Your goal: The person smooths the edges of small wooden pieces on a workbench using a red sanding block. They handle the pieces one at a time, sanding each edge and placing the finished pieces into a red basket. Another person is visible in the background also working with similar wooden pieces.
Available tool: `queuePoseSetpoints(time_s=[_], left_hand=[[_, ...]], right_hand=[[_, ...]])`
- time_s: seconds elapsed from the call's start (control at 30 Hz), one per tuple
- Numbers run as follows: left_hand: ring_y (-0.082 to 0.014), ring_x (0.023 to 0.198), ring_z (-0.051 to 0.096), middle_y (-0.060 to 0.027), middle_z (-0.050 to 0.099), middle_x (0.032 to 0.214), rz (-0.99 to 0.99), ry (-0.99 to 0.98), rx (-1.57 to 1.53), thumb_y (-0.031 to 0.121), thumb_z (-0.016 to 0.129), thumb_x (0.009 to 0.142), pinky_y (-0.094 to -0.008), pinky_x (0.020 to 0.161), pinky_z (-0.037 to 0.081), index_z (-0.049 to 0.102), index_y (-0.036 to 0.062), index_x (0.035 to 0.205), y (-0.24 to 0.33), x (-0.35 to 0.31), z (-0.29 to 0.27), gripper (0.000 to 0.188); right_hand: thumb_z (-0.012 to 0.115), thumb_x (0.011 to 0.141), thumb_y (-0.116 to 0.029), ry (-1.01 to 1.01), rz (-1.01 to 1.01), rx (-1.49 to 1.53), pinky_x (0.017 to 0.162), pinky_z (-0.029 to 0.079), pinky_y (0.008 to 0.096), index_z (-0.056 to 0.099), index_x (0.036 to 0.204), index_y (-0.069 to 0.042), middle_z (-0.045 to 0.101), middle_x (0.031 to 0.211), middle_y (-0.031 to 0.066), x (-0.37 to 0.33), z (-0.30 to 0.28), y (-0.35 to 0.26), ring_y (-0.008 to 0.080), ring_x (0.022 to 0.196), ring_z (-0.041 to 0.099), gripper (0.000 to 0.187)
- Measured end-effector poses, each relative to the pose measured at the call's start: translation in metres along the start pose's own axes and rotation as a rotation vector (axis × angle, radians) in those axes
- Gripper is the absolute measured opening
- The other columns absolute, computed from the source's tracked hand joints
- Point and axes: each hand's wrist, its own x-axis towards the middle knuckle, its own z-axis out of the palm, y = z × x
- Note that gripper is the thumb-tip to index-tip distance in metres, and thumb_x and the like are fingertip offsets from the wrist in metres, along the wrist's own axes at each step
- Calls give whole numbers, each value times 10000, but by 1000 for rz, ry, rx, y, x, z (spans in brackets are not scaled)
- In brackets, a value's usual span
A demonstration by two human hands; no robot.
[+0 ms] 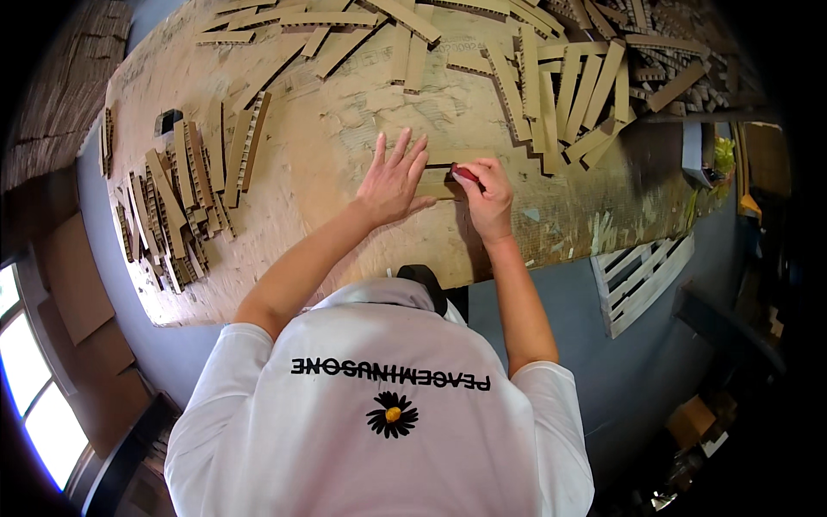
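Note:
My left hand (395, 179) lies flat with its fingers spread, at the left ends of some cardboard strips on the worktable (319, 164). One cardboard strip (439, 191) shows between my two hands, and another cardboard strip (446, 158) lies just beyond it. My right hand (489, 196) is closed around a small red knife-like tool (466, 173). Its dark tip points left, close to the strips; whether it touches them I cannot tell.
Honeycomb cardboard strips lie in a left pile (177, 202), along the far edge (327, 17) and in a right-hand group (577, 90). A heap of cut pieces (680, 65) fills the far right. A white slatted pallet (644, 280) is beyond the table's right front edge.

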Motion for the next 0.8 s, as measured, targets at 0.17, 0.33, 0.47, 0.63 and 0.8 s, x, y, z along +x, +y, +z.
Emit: queuePoseSetpoints(time_s=[0.17,0.33,0.47,0.63,0.8], left_hand=[[-409,1594,177,-179,251,1713,59,-12,52,708,528,956,-671,1247,161,367,-25,1576,-4,0,8,974],[-415,1592,172,-188,233,1716,68,8,87,718,517,953,-664,1244,172,371,-28,1578,-5,-2,11,984],[-412,1593,171,-192,230,1715,69,13,64,712,526,950,-664,1242,175,381,-29,1572,-5,-2,10,979],[-407,1596,164,-189,232,1714,71,18,36,706,532,951,-659,1248,164,382,-28,1572,-6,-3,11,973],[-402,1599,153,-185,223,1717,68,13,17,703,521,959,-651,1254,150,383,-25,1575,-7,-2,11,963]], right_hand=[[801,832,-56,-37,-31,-58,782,543,366,777,950,-65,684,939,85,17,3,9,275,892,667,121],[805,832,-86,-90,-88,-131,785,542,378,776,945,-84,687,942,62,27,6,14,281,908,659,117],[814,820,-102,-136,-141,-208,788,543,385,771,944,-93,692,954,56,31,5,19,291,919,657,132],[823,809,-120,-185,-137,-234,790,542,392,771,944,-107,696,960,47,35,6,19,287,922,659,145],[836,794,-158,-224,-181,-300,794,508,407,776,934,-140,698,972,18,40,3,26,264,926,666,153]])
